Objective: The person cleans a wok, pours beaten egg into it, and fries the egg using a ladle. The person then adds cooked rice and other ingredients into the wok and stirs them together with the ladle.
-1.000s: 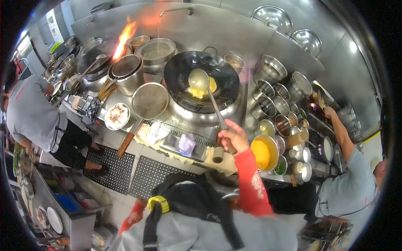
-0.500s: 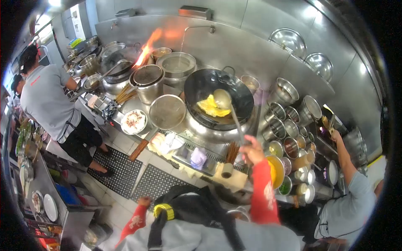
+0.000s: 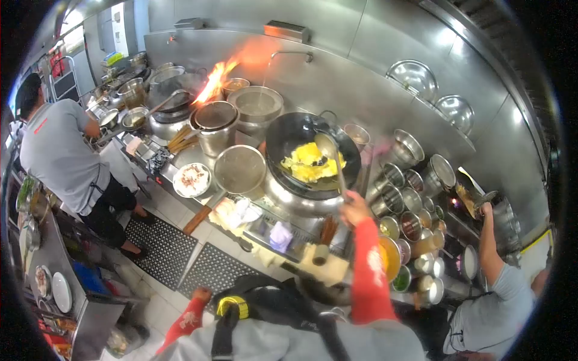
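Observation:
A long-handled ladle [image 3: 339, 170] is in my right hand [image 3: 356, 210], its fingers wrapped round the handle. The ladle's bowl dips into a large black wok [image 3: 283, 135], among yellow egg [image 3: 306, 163] spread in soft folds over the wok's bottom. My left hand [image 3: 201, 294] hangs low near my waist, away from the stove; it looks small and curled, and whether it holds anything does not show. Left of the wok a round strainer [image 3: 240, 169] with a wooden handle lies beside a bowl of pale food [image 3: 192, 180].
Flames [image 3: 214, 83] rise by a second wok [image 3: 170, 94] at the left. One co-worker [image 3: 58, 150] stands at the left, another [image 3: 495, 301] at the right. Several metal containers [image 3: 410, 227] and a yellow-filled bowl [image 3: 389, 257] stand right of the wok.
The egg has spread from a small patch into a larger broken layer. My right hand has moved the ladle through it. The camera view has shifted.

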Demonstrator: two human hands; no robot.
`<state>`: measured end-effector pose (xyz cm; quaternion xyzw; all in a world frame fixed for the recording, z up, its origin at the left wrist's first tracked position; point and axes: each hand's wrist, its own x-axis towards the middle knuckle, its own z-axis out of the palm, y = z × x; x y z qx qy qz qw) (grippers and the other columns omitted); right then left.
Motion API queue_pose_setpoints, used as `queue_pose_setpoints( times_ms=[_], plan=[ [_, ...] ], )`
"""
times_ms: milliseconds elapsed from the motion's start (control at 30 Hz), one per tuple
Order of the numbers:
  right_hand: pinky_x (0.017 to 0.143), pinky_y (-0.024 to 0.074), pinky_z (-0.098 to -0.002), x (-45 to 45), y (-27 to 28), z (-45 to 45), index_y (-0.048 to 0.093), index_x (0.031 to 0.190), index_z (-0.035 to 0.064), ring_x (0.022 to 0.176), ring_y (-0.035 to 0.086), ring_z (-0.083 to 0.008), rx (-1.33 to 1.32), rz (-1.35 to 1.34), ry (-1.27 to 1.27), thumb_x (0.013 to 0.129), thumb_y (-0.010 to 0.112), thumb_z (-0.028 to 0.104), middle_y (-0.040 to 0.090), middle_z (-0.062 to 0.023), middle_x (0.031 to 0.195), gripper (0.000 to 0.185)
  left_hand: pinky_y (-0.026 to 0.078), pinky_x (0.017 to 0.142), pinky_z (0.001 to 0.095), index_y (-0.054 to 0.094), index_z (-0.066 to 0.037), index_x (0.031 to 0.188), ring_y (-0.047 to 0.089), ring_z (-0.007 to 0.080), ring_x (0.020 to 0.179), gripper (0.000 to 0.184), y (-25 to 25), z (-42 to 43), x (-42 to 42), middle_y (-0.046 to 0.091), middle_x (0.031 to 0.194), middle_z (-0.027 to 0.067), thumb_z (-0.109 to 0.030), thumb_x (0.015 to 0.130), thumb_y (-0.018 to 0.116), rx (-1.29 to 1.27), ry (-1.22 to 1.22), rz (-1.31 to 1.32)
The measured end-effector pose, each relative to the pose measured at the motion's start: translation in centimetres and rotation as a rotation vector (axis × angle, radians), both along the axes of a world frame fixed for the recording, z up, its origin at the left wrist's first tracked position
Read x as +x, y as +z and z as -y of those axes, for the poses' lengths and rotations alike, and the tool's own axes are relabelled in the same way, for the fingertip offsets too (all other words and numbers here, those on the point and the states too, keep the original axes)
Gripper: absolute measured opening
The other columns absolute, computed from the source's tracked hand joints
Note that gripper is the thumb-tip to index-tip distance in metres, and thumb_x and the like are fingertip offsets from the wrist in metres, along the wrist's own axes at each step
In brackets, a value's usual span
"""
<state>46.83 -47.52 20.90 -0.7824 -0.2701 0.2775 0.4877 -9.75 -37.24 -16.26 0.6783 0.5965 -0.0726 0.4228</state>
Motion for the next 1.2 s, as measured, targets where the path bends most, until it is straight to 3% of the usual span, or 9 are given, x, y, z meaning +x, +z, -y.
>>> queue_pose_setpoints(
  times_ms=[100, 167, 300, 467, 567, 667, 867, 1100, 1200],
  plan=[
    [0.039, 0.0405, -0.0297, -3.8, -3.4, -3.3, 0.046, 0.127, 0.0102, 0.044, 0.052, -0.0137, -0.028, 0.145, -0.022, 0.075, 0.059, 0.002, 0.057, -0.0073, 0.067, 0.054, 0.043, 0.095, 0.0412, 0.064, -0.009, 0.108, 0.054, 0.035, 0.109, 0.045, -8.1, -0.7, -1.0, 0.055, 0.121, 0.0187, -0.042, 0.082, 0.048, 0.064, -0.66, -0.212],
    [0.051, 0.0478, -0.0316, -5.6, -4.3, -0.6, 0.046, 0.127, 0.0073, 0.054, 0.058, -0.0167, 0.029, -0.037, 0.057, 0.075, 0.061, 0.005, 0.06, -0.0089, 0.073, 0.054, 0.045, 0.091, 0.0427, 0.067, -0.009, 0.101, 0.057, 0.0361, 0.104, 0.046, -5.9, -1.3, -0.6, 0.059, 0.114, 0.0183, -0.046, 0.08, 0.051, -0.075, -0.337, -0.155],
    [0.073, 0.0496, -0.0359, -2.6, -9.5, 3.4, 0.042, 0.129, -0.0006, 0.077, 0.062, -0.0269, -0.133, 0.672, 0.135, 0.074, 0.064, 0.015, 0.063, -0.0142, 0.085, 0.062, 0.047, 0.085, 0.0456, 0.07, -0.01, 0.094, 0.059, 0.0373, 0.099, 0.044, -3.0, -0.9, -1.0, 0.063, 0.107, 0.0163, -0.048, 0.076, 0.057, -0.048, 0.14, 0.072],
    [0.082, 0.0475, -0.041, -4.9, -3.4, 2.5, 0.043, 0.127, -0.004, 0.088, 0.061, -0.0368, -0.282, 0.622, 0.17, 0.072, 0.067, 0.028, 0.063, -0.0207, 0.091, 0.068, 0.051, 0.075, 0.0437, 0.07, -0.018, 0.089, 0.065, 0.0333, 0.086, 0.031, -5.9, 1.0, -3.6, 0.067, 0.086, 0.0148, -0.038, 0.086, 0.047, 0.164, -0.21, -0.014],
    [0.078, 0.0482, -0.0401, -5.6, -4.0, 2.9, 0.054, 0.112, -0.0042, 0.088, 0.062, -0.036, 0.006, 0.968, 0.0, 0.076, 0.063, 0.021, 0.063, -0.0245, 0.094, 0.044, 0.051, 0.074, 0.0448, 0.07, -0.02, 0.091, 0.065, 0.0324, 0.084, 0.03, -6.9, 1.9, -4.2, 0.067, 0.088, 0.0146, -0.036, 0.087, 0.044, 0.084, -0.239, -0.032],
    [0.067, 0.0489, -0.0349, -5.2, -3.0, 3.1, 0.061, 0.09, -0.0014, 0.071, 0.063, -0.0271, 0.248, 0.603, -0.058, 0.08, 0.061, 0.016, 0.065, -0.0172, 0.081, 0.02, 0.051, 0.075, 0.0463, 0.07, -0.02, 0.091, 0.065, 0.0327, 0.084, 0.031, -6.6, 2.5, -4.2, 0.067, 0.091, 0.0137, -0.037, 0.087, 0.044, 0.038, -0.28, -0.074],
    [0.05, 0.0369, -0.0206, -8.7, -0.3, 3.3, 0.06, 0.075, 0.0019, 0.055, 0.044, -0.0028, 0.319, 0.408, -0.141, 0.085, 0.063, 0.014, 0.053, 0.0033, 0.062, 0.016, 0.048, 0.083, 0.0447, 0.069, -0.012, 0.095, 0.062, 0.0332, 0.094, 0.041, -2.3, 2.4, -1.8, 0.065, 0.095, 0.019, -0.047, 0.083, 0.05, 0.111, -0.3, -0.099],
    [0.056, 0.042, -0.0244, -14.9, -1.9, 4.5, 0.064, 0.076, 0.002, 0.06, 0.051, -0.0074, 0.182, 0.119, 0.368, 0.082, 0.067, 0.02, 0.059, -0.0012, 0.065, 0.019, 0.05, 0.08, 0.0403, 0.068, -0.004, 0.086, 0.063, 0.0333, 0.089, 0.038, -0.9, 1.5, -1.2, 0.066, 0.092, 0.0193, -0.039, 0.073, 0.064, 0.042, -0.064, -0.115],
    [0.066, 0.0464, -0.0261, -18.2, -10.4, 4.4, 0.065, 0.086, 0.0039, 0.072, 0.059, -0.0119, 0.098, -0.076, 0.543, 0.079, 0.065, 0.014, 0.064, -0.0046, 0.077, 0.013, 0.05, 0.079, 0.0399, 0.069, -0.004, 0.085, 0.064, 0.0317, 0.087, 0.037, 0.5, 0.5, -2.5, 0.067, 0.088, 0.0182, -0.039, 0.073, 0.065, 0.0, -0.158, -0.11]
  ],
)
